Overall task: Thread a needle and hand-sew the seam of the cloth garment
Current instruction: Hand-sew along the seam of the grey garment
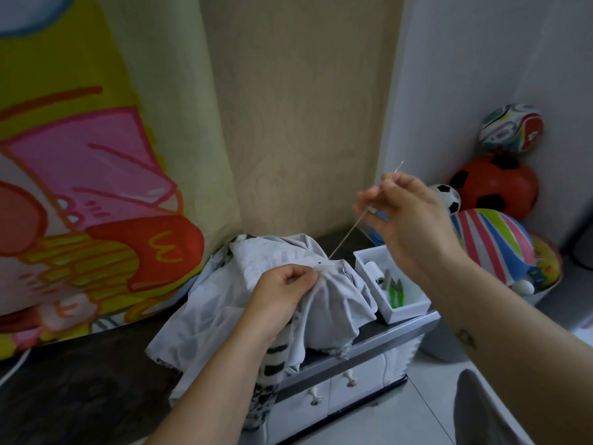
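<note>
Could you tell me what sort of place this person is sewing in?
Probably a home, perhaps a child's room: toy balls piled in the corner, a cartoon-print cloth, and a small drawer cabinet.

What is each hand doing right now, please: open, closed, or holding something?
Left hand: pinches a fold of the grey cloth garment.
Right hand: pinches the needle, with the thread taut down to the garment.
</note>
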Demonstrator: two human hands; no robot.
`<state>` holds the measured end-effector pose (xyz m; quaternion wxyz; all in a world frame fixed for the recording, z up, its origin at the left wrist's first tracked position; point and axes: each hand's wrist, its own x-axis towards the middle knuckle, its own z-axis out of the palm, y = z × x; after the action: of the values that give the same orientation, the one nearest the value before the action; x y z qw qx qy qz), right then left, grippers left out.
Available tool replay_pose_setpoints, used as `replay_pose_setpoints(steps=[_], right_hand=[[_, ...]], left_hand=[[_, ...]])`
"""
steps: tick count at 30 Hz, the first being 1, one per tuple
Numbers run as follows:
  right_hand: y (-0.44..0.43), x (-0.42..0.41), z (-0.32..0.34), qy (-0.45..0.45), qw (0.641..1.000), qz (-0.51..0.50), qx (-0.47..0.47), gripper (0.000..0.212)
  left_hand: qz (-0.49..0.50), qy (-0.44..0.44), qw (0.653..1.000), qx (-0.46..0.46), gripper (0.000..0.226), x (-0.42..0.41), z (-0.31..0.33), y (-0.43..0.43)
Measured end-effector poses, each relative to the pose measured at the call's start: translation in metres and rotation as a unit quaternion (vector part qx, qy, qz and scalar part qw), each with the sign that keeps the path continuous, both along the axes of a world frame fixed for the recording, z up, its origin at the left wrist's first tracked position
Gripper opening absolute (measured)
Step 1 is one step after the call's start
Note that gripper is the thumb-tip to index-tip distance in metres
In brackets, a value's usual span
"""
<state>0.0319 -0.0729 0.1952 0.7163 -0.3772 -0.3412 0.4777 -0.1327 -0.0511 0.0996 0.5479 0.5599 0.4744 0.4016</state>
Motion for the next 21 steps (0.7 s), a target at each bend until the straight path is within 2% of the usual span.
replay_pose_setpoints(steps=[1,2,3,4,5,6,7,8,9,10,14,15,17,19,21], right_hand=[[-0.001,0.000,0.003,0.058,0.998,0.016,0.002,0.020],[-0.003,-0.001,0.005,0.071,0.997,0.034,-0.009,0.022],[-0.005,-0.003,0.004,0.034,0.998,0.053,-0.031,0.023],[-0.007,-0.004,-0.001,-0.049,0.994,0.073,-0.063,0.021],[-0.008,-0.004,-0.007,-0.171,0.976,0.091,-0.095,0.017],[-0.009,-0.005,-0.015,-0.315,0.936,0.105,-0.117,0.012],[-0.010,-0.005,-0.025,-0.445,0.879,0.114,-0.123,0.011],[-0.009,-0.006,-0.035,-0.543,0.824,0.115,-0.117,0.014],[-0.008,-0.007,-0.044,-0.599,0.786,0.108,-0.109,0.017],[-0.008,-0.008,-0.050,-0.622,0.770,0.096,-0.108,0.019],[-0.005,-0.010,-0.058,-0.652,0.749,0.070,-0.097,0.017],[-0.005,-0.010,-0.055,-0.642,0.759,0.064,-0.083,0.016],[-0.006,-0.009,-0.047,-0.560,0.825,0.062,-0.049,0.017],[-0.009,-0.010,-0.034,-0.404,0.913,0.064,-0.015,0.019],[-0.007,-0.011,-0.023,-0.212,0.972,0.102,0.013,0.020]], left_hand=[[0.002,0.000,1.000,0.000,0.012,0.000,0.000,-0.001],[0.004,0.001,1.000,0.001,0.011,0.001,0.000,-0.001],[0.007,0.000,1.000,0.001,0.011,0.001,0.000,-0.001],[0.010,-0.002,1.000,0.001,0.011,0.001,0.001,-0.001],[0.012,-0.003,1.000,0.000,0.012,0.001,0.001,-0.001],[0.012,0.001,1.000,0.002,0.012,0.001,0.001,0.000],[0.010,0.009,1.000,0.005,0.012,0.001,0.002,-0.001],[0.008,0.016,1.000,0.007,0.012,0.001,0.002,0.000],[0.006,0.016,1.000,0.007,0.012,0.001,0.002,-0.001],[0.005,0.010,1.000,0.005,0.012,0.002,0.002,-0.001],[0.009,0.005,1.000,0.010,0.011,0.001,0.003,-0.002],[0.011,0.008,1.000,0.010,0.012,0.000,0.003,-0.002],[0.019,0.021,1.000,0.008,0.012,-0.001,0.003,0.000],[0.021,0.024,0.999,0.000,0.013,-0.002,0.001,0.002],[0.021,0.021,0.999,-0.012,0.014,-0.001,0.000,0.002]])
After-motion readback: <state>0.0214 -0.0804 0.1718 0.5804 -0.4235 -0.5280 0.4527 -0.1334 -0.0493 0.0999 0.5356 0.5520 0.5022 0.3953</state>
